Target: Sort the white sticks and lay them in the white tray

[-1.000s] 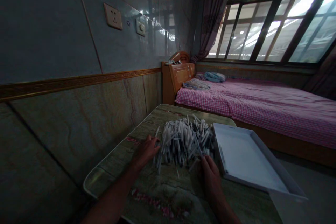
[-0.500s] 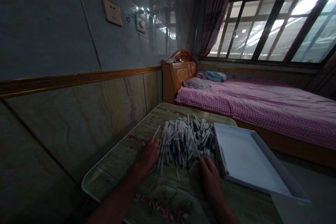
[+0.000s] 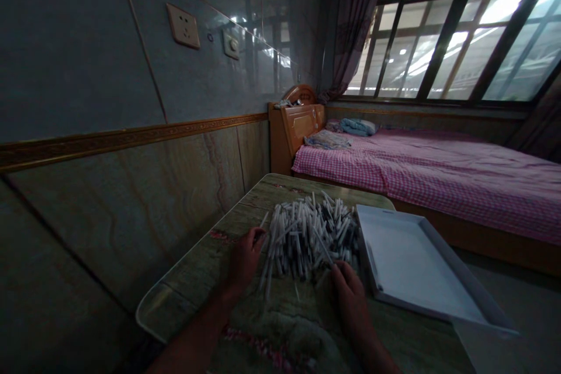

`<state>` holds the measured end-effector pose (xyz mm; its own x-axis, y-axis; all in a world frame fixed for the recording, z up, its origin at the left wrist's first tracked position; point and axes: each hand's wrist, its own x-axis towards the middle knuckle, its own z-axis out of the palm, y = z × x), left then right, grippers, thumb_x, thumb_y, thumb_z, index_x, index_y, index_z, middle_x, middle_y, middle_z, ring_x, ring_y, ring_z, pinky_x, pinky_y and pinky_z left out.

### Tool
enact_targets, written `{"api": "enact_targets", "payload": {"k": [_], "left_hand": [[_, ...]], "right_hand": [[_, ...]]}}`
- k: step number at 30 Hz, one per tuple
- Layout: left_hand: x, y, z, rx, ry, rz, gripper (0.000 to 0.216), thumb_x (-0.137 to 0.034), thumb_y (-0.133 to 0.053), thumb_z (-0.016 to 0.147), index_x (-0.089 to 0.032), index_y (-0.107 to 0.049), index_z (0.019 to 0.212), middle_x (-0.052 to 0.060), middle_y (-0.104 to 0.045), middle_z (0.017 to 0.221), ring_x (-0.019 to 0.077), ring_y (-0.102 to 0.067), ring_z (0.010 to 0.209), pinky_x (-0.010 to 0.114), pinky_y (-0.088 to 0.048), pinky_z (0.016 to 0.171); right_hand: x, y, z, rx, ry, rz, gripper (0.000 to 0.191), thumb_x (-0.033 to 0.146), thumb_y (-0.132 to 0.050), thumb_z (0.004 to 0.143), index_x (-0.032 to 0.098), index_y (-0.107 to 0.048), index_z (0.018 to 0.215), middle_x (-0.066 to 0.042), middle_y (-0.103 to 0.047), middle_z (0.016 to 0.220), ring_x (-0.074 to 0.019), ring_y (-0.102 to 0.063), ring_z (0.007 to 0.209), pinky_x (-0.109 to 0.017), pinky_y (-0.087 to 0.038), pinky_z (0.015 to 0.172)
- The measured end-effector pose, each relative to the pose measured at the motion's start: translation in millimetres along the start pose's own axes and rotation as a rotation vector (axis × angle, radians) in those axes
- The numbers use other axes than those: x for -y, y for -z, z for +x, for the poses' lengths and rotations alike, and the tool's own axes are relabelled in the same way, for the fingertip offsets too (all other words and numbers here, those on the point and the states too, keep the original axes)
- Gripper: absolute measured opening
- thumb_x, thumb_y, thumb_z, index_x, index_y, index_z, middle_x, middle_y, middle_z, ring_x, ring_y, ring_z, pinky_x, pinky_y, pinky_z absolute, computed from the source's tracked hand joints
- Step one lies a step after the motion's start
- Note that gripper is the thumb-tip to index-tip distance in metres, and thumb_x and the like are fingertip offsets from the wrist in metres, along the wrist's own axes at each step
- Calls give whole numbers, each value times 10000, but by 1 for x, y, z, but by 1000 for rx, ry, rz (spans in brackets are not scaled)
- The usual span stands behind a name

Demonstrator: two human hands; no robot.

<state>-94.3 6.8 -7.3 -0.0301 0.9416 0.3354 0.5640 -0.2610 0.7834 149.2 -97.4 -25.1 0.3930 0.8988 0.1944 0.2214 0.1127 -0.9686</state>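
Observation:
A heap of slim white pens (image 3: 302, 234), several with dark ends, covers the middle of the table. At the heap's left edge my left hand (image 3: 248, 257) is closed on a pen (image 3: 264, 220) whose pale end points up and away. My right hand (image 3: 349, 289), at the front right of the heap, pinches another pen (image 3: 323, 246) that slants up to the left across the pile. Its lower end is hidden by my fingers. Right of the heap lies a shallow white tray (image 3: 425, 269), with one pen (image 3: 374, 266) along its left wall.
The table (image 3: 184, 298) has a marbled green top with rounded corners and a pale edge. A tiled wall (image 3: 175, 169) runs along the left. Behind the table stands a bed (image 3: 421, 169) with a pink checked sheet and a wooden headboard (image 3: 298, 123).
My left hand has shifted slightly, its fingers more bent around the pen. My right hand stays almost in place with its pen. The camera view has turned a little.

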Motion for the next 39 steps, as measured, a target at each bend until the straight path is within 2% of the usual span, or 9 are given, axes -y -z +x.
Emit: {"api": "enact_targets", "payload": {"k": [2,5,8,12,17,31,36,39], "left_hand": [[-2,-1,-2,-14,-23,-201,230,-365,-547,835,-202,-669,940,55,-740,913,216,-665,858,300,-482,768],[-8,-4,-6,100,53,-416,314,-444,-579,806,-185,-696,940,26,-708,813,179,-621,710,261,-460,626],[-16,-7,-11,232,180,-550,368,-481,-631,769,-185,-687,980,4,-669,782,135,-569,636,225,-426,559],[-25,-8,-14,288,266,-686,396,-473,-732,683,-207,-610,951,-47,-600,716,92,-510,557,193,-390,506],[-28,-5,-13,324,245,-682,364,-452,-759,642,-190,-576,815,-78,-524,637,59,-407,477,182,-330,449],[-20,-9,-11,343,257,-735,376,-432,-791,626,-167,-643,847,-71,-548,654,41,-371,457,182,-301,433],[-22,-12,-14,359,265,-750,395,-441,-821,613,-162,-678,854,-43,-601,680,69,-486,512,191,-382,474],[-23,-15,-15,332,284,-835,415,-451,-855,575,-159,-688,819,-5,-664,734,115,-597,617,227,-488,574]], "right_hand": [[2,-1,-3,12,7,-3,406,573,-571,815,196,-707,872,-45,-718,831,-232,-654,808,-291,-511,716],[5,-2,-8,31,54,-16,390,535,-558,831,198,-719,941,-63,-743,918,-247,-676,884,-306,-529,775],[6,-3,-13,104,109,-58,369,490,-530,870,203,-727,990,-67,-754,968,-243,-691,904,-299,-537,782],[3,-4,-14,155,148,-90,359,466,-521,892,207,-735,1017,-68,-761,1009,-242,-702,937,-294,-541,806],[-1,-5,-13,152,142,-107,354,463,-528,893,217,-748,1020,-65,-765,1021,-251,-704,962,-306,-544,825],[-2,-6,-14,142,147,-124,361,485,-542,885,217,-754,1002,-66,-768,986,-255,-707,934,-327,-546,839],[-6,-8,-17,137,215,-166,330,453,-527,916,235,-743,1039,-65,-763,1031,-236,-707,966,-315,-547,860],[-5,-10,-21,150,289,-243,335,434,-505,934,239,-730,1086,-72,-756,1072,-236,-704,988,-314,-546,870]]}}
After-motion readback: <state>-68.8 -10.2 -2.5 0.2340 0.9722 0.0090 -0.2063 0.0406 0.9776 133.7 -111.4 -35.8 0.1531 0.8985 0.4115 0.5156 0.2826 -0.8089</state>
